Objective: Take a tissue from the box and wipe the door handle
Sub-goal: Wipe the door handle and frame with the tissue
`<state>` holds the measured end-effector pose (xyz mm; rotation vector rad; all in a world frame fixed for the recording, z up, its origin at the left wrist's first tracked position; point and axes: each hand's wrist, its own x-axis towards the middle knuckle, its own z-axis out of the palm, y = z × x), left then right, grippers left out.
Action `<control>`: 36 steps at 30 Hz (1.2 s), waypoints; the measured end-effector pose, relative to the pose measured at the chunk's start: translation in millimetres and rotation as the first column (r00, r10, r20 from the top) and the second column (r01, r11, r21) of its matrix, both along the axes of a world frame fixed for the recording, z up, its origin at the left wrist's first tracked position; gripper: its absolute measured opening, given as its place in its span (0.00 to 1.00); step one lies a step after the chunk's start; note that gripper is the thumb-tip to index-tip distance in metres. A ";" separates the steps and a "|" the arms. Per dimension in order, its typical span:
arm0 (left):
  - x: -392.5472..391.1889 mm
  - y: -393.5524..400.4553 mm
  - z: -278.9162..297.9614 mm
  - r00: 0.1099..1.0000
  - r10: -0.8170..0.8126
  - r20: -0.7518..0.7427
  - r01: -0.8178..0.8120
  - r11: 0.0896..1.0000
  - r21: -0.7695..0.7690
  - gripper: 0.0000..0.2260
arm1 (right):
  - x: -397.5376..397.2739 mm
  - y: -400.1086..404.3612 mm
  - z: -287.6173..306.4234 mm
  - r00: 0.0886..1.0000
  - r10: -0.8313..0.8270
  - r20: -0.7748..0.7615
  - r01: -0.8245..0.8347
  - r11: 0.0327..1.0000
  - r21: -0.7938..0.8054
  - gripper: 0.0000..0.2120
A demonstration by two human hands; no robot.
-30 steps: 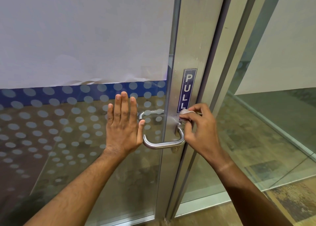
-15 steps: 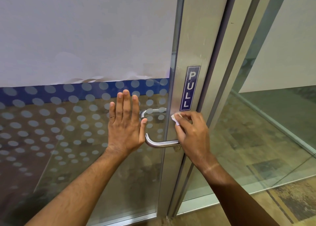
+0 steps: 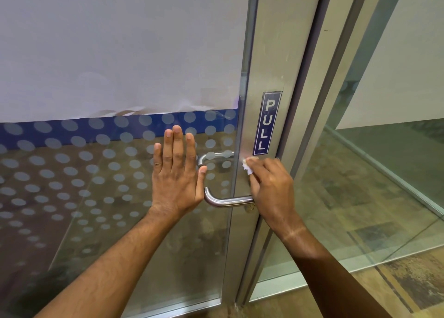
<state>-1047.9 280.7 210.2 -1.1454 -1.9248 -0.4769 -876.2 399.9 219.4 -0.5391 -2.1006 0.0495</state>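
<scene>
A curved steel door handle (image 3: 223,201) is mounted on the metal stile of a glass door. My right hand (image 3: 270,187) pinches a small crumpled white tissue (image 3: 247,166) and holds it against the stile just below the blue PULL sign (image 3: 266,123), above the handle's lower bar. My left hand (image 3: 176,173) lies flat on the glass with straight fingers, just left of the handle, its thumb near the bend. The handle's mounting on the stile is hidden behind my right hand. No tissue box is in view.
The glass door (image 3: 96,173) carries frosted dots, a blue band and a large white sheet (image 3: 120,48) higher up. To the right stand the metal door frame (image 3: 319,101) and a fixed glass panel (image 3: 384,173). Patterned flooring (image 3: 408,281) shows at the lower right.
My right hand with the tissue has slid left from the stile's right edge to below the PULL sign. My left hand stays flat on the glass.
</scene>
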 end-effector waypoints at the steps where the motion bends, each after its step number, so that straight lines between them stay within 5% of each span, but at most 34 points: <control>1: -0.1 0.2 -0.3 1.000 -0.005 -0.002 0.005 1.000 0.001 0.44 | -1.3 0.6 4.5 0.998 -0.005 -0.059 0.005 1.000 -0.004 0.11; 4: 0.1 0.2 0.9 1.000 0.002 -0.002 -0.002 1.000 -0.002 0.43 | -10.2 0.5 14.6 0.990 -0.006 -0.144 0.016 0.998 0.063 0.09; 7: 0.1 0.1 0.1 1.000 -0.005 0.000 0.005 1.000 -0.001 0.43 | -7.9 -2.6 6.4 0.998 -0.027 -0.053 0.033 0.991 0.129 0.11; 11: 0.8 -0.1 0.8 1.000 0.001 0.005 -0.001 1.000 -0.010 0.43 | 0.8 -2.1 -2.7 0.998 -0.028 0.047 0.022 0.993 0.120 0.14; 15: 0.5 0.4 1.3 1.000 -0.006 0.021 0.006 1.000 -0.008 0.43 | -8.6 -2.8 9.5 0.999 -0.027 -0.043 0.032 0.994 0.104 0.14; 20: 0.5 0.7 -0.6 1.000 -0.005 0.025 0.005 1.000 -0.013 0.42 | -3.2 -5.6 -2.3 0.995 0.024 0.097 -0.029 0.998 0.053 0.14; 28: -1.2 1.8 -1.2 1.000 -0.010 0.022 0.010 1.000 -0.003 0.42 | 3.5 14.6 10.0 0.965 -0.130 -0.228 0.096 0.983 -0.156 0.12; 36: -1.2 2.2 -1.9 1.000 -0.009 0.019 0.009 1.000 -0.002 0.42 | 0.3 0.1 12.9 0.994 -0.006 -0.113 0.000 0.998 -0.056 0.13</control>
